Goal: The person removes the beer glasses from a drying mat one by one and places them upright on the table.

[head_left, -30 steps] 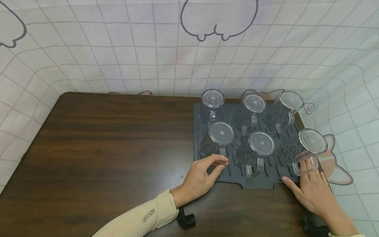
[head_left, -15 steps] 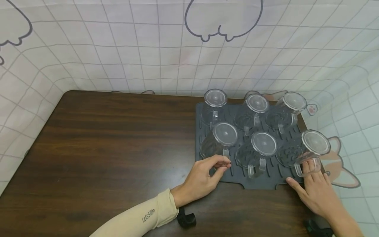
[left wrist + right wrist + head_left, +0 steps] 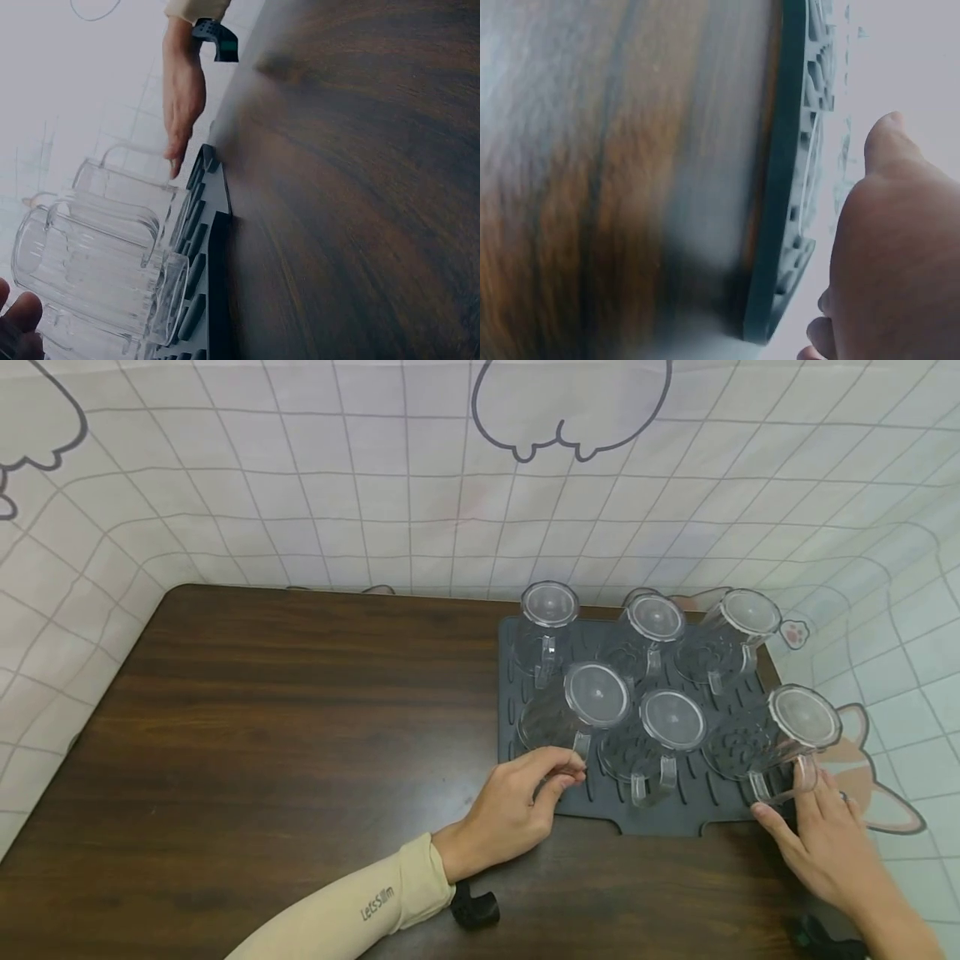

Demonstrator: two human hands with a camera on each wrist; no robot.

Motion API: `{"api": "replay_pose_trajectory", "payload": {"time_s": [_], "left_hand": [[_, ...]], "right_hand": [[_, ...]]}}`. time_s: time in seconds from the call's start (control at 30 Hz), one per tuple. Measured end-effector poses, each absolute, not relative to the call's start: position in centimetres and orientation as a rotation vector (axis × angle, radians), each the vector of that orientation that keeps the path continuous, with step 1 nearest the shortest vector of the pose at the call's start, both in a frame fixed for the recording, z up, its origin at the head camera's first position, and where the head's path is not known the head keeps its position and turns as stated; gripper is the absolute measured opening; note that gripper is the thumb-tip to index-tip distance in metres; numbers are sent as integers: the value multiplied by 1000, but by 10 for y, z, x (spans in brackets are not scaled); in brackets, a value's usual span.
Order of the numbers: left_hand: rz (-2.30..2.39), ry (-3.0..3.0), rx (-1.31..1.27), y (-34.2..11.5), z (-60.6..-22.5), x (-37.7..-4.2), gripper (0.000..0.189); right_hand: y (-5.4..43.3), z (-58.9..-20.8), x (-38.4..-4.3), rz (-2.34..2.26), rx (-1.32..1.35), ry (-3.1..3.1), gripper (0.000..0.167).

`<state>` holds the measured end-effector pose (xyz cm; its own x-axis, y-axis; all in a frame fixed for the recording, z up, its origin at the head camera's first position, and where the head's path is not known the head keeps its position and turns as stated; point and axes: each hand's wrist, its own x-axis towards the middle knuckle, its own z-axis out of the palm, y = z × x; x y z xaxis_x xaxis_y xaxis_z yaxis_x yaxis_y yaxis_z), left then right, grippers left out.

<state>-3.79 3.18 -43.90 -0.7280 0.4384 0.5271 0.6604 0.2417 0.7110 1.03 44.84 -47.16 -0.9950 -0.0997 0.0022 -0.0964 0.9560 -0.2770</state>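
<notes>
Several clear glass mugs stand upside down, in two rows, on a dark grey ribbed drying mat [image 3: 660,822]. With thumb and fingers my left hand [image 3: 513,806] pinches the handle of the front-left mug [image 3: 597,695], which leans right towards the front-middle mug [image 3: 673,720]. Fingertips hide the handle's lower end. By the handle of the front-right mug [image 3: 804,717] is my right hand [image 3: 832,839], fingers extended; whether they touch the glass I cannot tell. The left wrist view shows the right hand [image 3: 184,97] beyond the mugs.
Behind the front row stand a back-left mug [image 3: 550,604], a back-middle mug [image 3: 656,617] and a back-right mug [image 3: 752,612]. The mat lies at the right end of a dark wooden table [image 3: 315,718]. Grid-patterned sheeting [image 3: 360,485] rises behind and at the sides.
The front-left mug has shifted and tilted rightward in my left hand. My right hand has drawn back to the right from the front-right mug's handle. The head view has swung slightly.
</notes>
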Motion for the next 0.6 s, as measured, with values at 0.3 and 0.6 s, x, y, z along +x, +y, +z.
{"api": "replay_pose_trajectory", "payload": {"time_s": [0.3, 0.6], "left_hand": [[-1349, -2294, -1055, 28, -436, -38, 15], [-1109, -2224, -1100, 25, -432, -43, 13]], "right_hand": [[451, -459, 19, -452, -51, 3103, 85], [451, -440, 17, -876, -54, 3301, 72]]}}
